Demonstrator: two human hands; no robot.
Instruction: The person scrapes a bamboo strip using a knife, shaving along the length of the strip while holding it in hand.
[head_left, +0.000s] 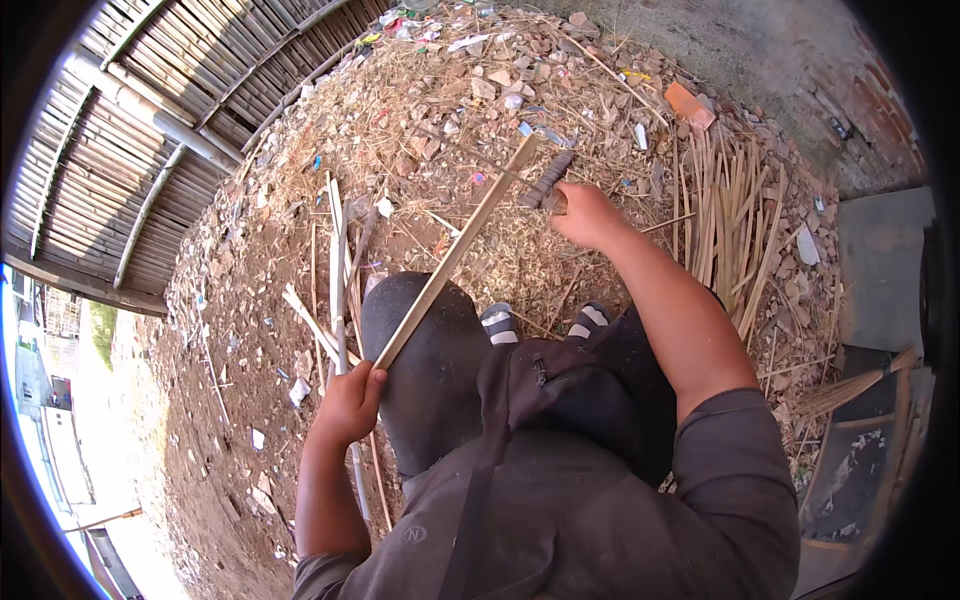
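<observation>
while left hand [352, 402] holds pale strip [455, 256], right hand [590, 215] grips tool [547, 181]

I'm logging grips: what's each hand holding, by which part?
Left hand: pale strip, by its near end. Right hand: dark ridged object, by its near end.

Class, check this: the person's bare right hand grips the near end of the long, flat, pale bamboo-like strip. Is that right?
Wrong hand: the head view shows the bare left hand gripping the near end of the long, flat, pale bamboo-like strip.
</observation>
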